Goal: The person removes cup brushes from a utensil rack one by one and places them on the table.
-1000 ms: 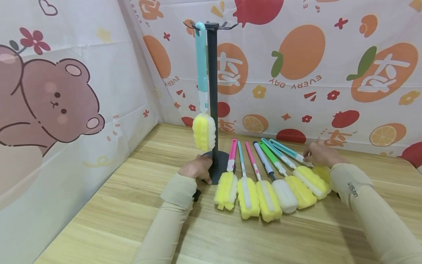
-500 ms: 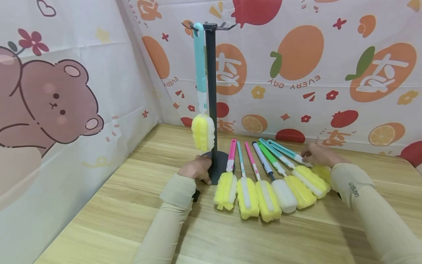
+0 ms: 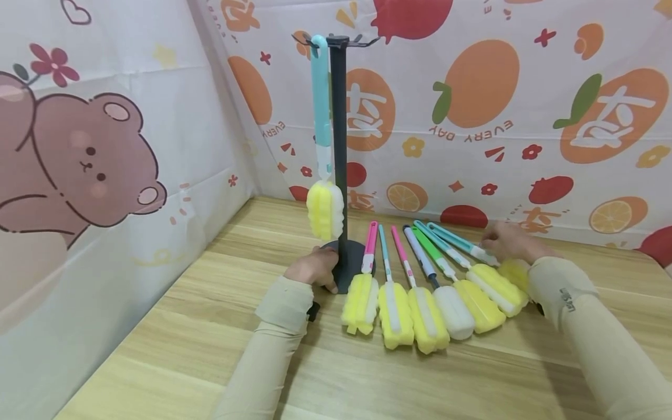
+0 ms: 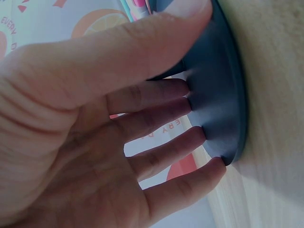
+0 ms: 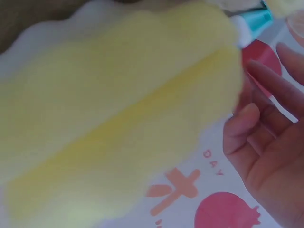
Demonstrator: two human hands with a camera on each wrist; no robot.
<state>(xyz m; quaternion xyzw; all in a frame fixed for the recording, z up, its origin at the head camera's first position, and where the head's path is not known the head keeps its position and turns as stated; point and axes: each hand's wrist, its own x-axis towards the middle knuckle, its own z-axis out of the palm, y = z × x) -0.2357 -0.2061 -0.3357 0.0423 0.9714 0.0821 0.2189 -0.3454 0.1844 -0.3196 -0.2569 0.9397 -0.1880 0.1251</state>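
Observation:
A black stand with hooks on top rises from a round base. My left hand rests on that base; its spread fingertips and thumb touch it in the left wrist view. One teal-handled sponge brush hangs from a left hook. Several more sponge brushes lie fanned on the table. At the far right of the fan, my right hand is by the white neck of a teal brush. In the right wrist view, its loosely bent fingers show beside a large yellow sponge head, without a visible grip.
The wooden table carries the fan: a pink brush beside the base, then thin blue, pink, lavender, green and teal handles. A fruit-print sheet stands behind; a bear-print sheet stands at the left.
My right hand has shifted slightly right, and more of the rightmost brush's white neck shows. My left hand has stayed on the base.

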